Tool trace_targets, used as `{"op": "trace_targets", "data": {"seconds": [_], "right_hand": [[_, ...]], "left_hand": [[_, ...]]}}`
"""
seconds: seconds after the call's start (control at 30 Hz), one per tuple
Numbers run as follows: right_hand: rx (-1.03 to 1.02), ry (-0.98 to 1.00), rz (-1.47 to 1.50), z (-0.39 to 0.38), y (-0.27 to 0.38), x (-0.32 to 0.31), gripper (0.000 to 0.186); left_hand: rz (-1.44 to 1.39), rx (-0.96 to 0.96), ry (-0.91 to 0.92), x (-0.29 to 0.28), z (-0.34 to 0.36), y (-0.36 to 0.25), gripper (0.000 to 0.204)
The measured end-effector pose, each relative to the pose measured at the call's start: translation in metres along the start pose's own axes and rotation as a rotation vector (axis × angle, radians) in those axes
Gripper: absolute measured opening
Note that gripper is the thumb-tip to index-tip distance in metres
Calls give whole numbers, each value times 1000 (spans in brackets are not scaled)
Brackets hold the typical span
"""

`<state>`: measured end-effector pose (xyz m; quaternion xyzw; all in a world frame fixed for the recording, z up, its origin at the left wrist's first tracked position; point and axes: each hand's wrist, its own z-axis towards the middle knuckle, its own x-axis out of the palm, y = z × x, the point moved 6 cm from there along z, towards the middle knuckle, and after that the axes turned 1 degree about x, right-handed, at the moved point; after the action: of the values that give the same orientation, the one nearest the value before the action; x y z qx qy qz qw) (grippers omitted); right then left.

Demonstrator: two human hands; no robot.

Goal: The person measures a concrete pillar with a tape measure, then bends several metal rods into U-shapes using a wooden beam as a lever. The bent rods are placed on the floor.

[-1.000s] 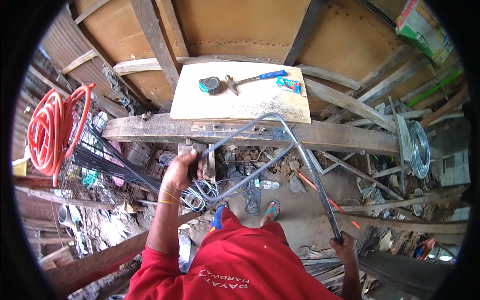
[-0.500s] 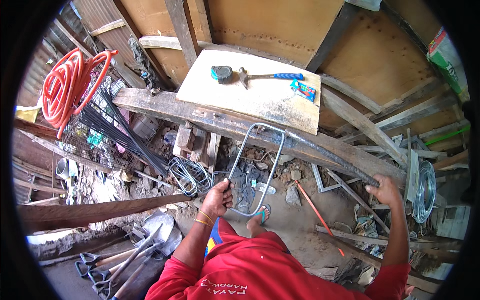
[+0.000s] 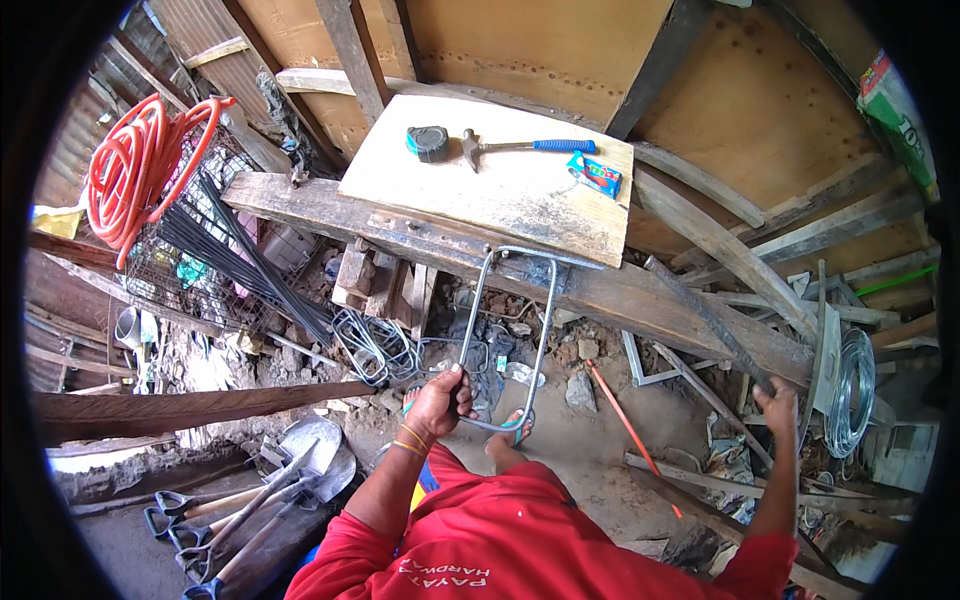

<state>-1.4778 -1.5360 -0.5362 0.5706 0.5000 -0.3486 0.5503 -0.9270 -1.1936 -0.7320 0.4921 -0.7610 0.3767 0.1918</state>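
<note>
My left hand is closed around the near left part of a bent steel rod frame, roughly rectangular. The frame's far end rests on a thick wooden beam, against small metal pegs, and one straight end of the rod runs right along the beam. Out to the right, my right hand grips the lower end of a long dark bar, which looks like a pipe. The bar's far end lies over the beam, apart from the rod's end.
A pale board on the beam carries a tape measure, a claw hammer and a blue packet. Bent rod frames lie below. Shovels, orange hose, dark rods and coiled wire surround me.
The dark bar has come off the rod's end and shifted right and down with my right hand. My left hand still holds the rod frame in nearly the same place.
</note>
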Motion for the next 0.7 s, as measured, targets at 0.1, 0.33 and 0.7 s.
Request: {"op": "trace_targets", "data": {"seconds": [0.1,0.33,0.7], "right_hand": [[34,29,140,-32,-8,38,25],[63,223,282,-88,17,95,23],[20,355,201,-116,75,138,27]], "left_hand": [[65,27,-65,1,-3,-7,29],[53,36,42,-4,-5,-39,30],[182,-59,21,-12,-2,-69,33]]}}
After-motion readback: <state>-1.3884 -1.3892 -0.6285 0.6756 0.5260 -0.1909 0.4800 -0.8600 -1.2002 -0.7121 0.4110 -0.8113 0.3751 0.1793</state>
